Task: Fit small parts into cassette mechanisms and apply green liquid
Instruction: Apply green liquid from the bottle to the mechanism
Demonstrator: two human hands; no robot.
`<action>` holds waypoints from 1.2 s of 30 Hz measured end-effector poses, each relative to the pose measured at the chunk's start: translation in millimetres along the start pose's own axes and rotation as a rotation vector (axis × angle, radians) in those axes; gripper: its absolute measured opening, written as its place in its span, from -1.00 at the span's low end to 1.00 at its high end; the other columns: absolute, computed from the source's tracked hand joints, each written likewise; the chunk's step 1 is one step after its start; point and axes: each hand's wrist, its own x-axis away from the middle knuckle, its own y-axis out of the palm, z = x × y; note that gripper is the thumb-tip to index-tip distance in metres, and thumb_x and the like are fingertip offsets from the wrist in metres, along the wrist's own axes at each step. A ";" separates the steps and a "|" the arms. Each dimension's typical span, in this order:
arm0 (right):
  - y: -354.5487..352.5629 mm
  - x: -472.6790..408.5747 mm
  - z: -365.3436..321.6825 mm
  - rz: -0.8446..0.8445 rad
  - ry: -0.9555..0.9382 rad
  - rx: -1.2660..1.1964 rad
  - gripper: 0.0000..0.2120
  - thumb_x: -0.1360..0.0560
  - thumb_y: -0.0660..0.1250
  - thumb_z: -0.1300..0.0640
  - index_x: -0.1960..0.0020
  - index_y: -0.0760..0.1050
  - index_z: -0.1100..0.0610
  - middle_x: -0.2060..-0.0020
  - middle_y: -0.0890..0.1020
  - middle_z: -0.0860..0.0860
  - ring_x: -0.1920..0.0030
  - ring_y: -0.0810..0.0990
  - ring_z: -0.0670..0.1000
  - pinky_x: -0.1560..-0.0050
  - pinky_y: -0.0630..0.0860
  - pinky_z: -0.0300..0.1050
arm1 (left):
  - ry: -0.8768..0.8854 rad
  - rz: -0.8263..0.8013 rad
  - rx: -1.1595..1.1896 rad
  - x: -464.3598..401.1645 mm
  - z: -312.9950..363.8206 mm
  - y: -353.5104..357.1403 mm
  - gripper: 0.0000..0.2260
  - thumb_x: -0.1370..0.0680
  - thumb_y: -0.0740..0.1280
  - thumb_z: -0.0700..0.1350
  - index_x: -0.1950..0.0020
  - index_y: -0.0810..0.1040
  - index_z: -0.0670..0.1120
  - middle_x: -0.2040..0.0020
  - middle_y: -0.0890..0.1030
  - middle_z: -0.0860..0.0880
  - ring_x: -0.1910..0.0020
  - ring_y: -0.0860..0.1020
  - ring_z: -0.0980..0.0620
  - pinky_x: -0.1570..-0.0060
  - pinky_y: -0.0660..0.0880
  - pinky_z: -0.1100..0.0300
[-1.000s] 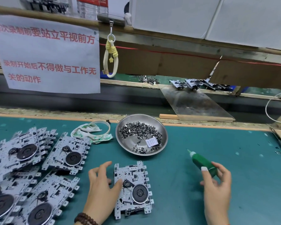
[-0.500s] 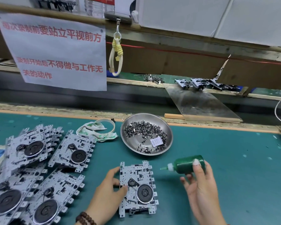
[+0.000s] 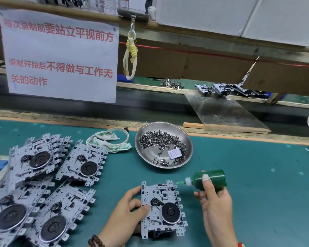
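Observation:
A metal cassette mechanism [image 3: 165, 202] with a black flywheel lies flat on the green mat near the front edge. My left hand [image 3: 127, 216] holds its left side, thumb on the plate and fingers along the edge. A green squeeze bottle [image 3: 211, 179] lies sideways in the grip of my right hand [image 3: 216, 205]; its white nozzle with a green tip points left, just above the mechanism's upper right corner. A steel bowl [image 3: 144, 154] behind the mechanism holds several small metal parts [image 3: 161, 141] and a paper slip.
Several more cassette mechanisms [image 3: 43, 184] are stacked overlapping at the left. A stained cloth and tape ring [image 3: 112, 139] lie left of the bowl. Behind the mat runs a conveyor with a sloped metal chute [image 3: 225, 113], more mechanisms and a hanging paper sign [image 3: 61, 56].
My right hand tipped the green bottle from upright to sideways and brought its nozzle left, down to the mechanism's upper right corner. My left hand stayed on the mechanism.

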 end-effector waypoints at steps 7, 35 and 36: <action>0.2 3.9 8.5 0.091 -0.214 0.160 -0.97 -0.48 0.27 0.22 0.11 0.43 0.11 0.37 0.66 -0.07 0.47 0.53 -0.18 0.41 0.53 -0.33 | 0.026 -0.016 0.081 -0.3 -3.5 -1.8 -0.60 -0.48 0.32 -0.36 -0.20 0.42 0.02 0.41 0.57 0.02 0.34 0.58 0.07 0.18 0.47 0.10; -2.1 10.6 26.3 0.059 -0.385 0.458 -0.67 -0.30 0.32 -0.23 0.11 0.48 -0.01 0.23 0.64 0.23 0.19 0.64 0.27 0.06 0.55 0.22 | 0.047 -0.027 0.132 -7.5 -12.0 -5.5 -0.62 -0.47 0.31 -0.38 -0.17 0.44 0.00 0.42 0.53 -0.04 0.34 0.57 0.02 0.24 0.49 0.17; -3.2 11.1 26.4 0.054 -0.389 0.467 -0.67 -0.30 0.32 -0.23 0.12 0.47 0.00 0.24 0.65 0.22 0.19 0.64 0.25 0.07 0.56 0.14 | 0.046 -0.025 0.138 -7.6 -12.1 -5.5 -0.63 -0.47 0.31 -0.38 -0.17 0.45 -0.01 0.41 0.54 -0.05 0.34 0.58 0.01 0.24 0.50 0.16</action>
